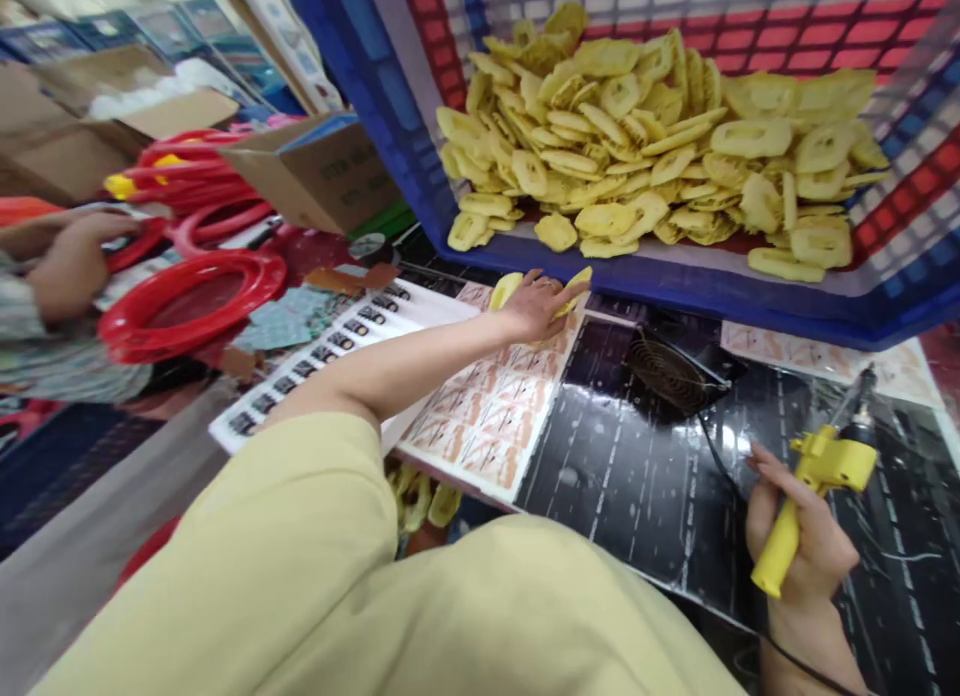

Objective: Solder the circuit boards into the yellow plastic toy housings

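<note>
My left hand (pixel 538 310) reaches forward over the sticker sheets, its fingers closed on a yellow plastic part (pixel 577 284) near the crate's front wall. Another yellow piece (pixel 506 290) shows beside the knuckles; the palm side is hidden. At the right, my right hand (pixel 806 541) grips the handle of a yellow pistol-shaped tool (pixel 832 461) with a dark collar and a narrow tip pointing up and away. Printed sticker sheets (pixel 480 426) with orange-brown pictures lie under my left forearm, beside a white sheet of black labels (pixel 319 351).
A blue crate (pixel 675 291) heaped with yellow oval parts (pixel 600 136) stands in front. A small black fan (pixel 671 371) with a cable sits on the dark worktop (pixel 600 456). To the left are red rings (pixel 191 306), cardboard boxes (pixel 315 176) and another person's arm (pixel 67 256).
</note>
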{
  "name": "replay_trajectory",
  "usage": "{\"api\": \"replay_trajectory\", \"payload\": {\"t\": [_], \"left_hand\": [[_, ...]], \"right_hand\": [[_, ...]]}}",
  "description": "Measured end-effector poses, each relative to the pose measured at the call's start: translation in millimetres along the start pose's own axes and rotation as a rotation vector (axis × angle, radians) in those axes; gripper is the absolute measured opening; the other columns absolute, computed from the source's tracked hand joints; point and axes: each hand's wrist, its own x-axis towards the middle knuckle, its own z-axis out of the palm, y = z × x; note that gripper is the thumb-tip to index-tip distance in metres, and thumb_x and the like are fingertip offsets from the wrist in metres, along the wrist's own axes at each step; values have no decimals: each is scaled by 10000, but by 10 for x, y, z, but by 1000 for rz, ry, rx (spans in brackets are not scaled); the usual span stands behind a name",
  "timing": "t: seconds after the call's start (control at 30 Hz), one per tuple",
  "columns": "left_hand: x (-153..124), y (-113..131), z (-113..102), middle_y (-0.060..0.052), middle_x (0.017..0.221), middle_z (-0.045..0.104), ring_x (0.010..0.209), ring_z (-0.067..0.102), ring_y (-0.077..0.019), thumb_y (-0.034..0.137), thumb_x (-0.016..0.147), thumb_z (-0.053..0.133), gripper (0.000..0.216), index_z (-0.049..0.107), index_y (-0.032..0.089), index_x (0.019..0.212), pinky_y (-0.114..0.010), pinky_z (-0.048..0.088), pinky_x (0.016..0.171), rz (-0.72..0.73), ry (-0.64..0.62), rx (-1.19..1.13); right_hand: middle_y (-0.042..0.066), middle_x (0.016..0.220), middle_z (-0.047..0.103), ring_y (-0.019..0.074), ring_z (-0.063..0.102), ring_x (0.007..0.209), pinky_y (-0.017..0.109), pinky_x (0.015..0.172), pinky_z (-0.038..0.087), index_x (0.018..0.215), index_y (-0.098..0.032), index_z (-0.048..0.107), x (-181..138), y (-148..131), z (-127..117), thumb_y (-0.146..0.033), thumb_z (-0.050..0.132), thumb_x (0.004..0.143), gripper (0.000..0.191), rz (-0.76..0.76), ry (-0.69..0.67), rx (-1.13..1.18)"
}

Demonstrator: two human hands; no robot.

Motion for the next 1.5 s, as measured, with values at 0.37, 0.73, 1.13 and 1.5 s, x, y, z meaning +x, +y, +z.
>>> {"api": "replay_trajectory", "payload": {"t": [0.37,0.73,1.13,1.5], "left_hand": [[-1369,872,-255,-200,1097,828,985,835,-340,126,1067,452,511,712,114,1506,-400,563,704,147,-230,85],[-530,111,-40,-256,1768,509,1602,539,-421,258,1094,525,598,590,136,1676,-579,457,1295,-159,20,-126],[-267,131,93,-213,1689,617,1562,581,-452,595,1107,554,713,629,143,1653,-553,478,1294,-333,-130,-201],[-855,422,-98,-212,1662,643,1551,590,-449,783,1150,258,912,730,115,1554,-560,495,1276,-171,-289,-180]], "right_hand": [[-36,1035,876,246,825,736,368,662,654,1172,-247,805,-179,179,70,-124,775,1014,203,89,54,62],[37,1226,865,234,845,830,347,654,637,1152,-269,719,36,-319,-23,-318,841,1040,172,-64,-153,169],[122,1207,823,327,804,1119,489,989,691,1255,-277,675,38,-1087,901,-423,889,978,379,-284,-516,287],[46,1009,794,230,771,893,400,879,678,1123,-276,698,74,-668,182,-235,627,1052,108,-308,-584,255]]}}
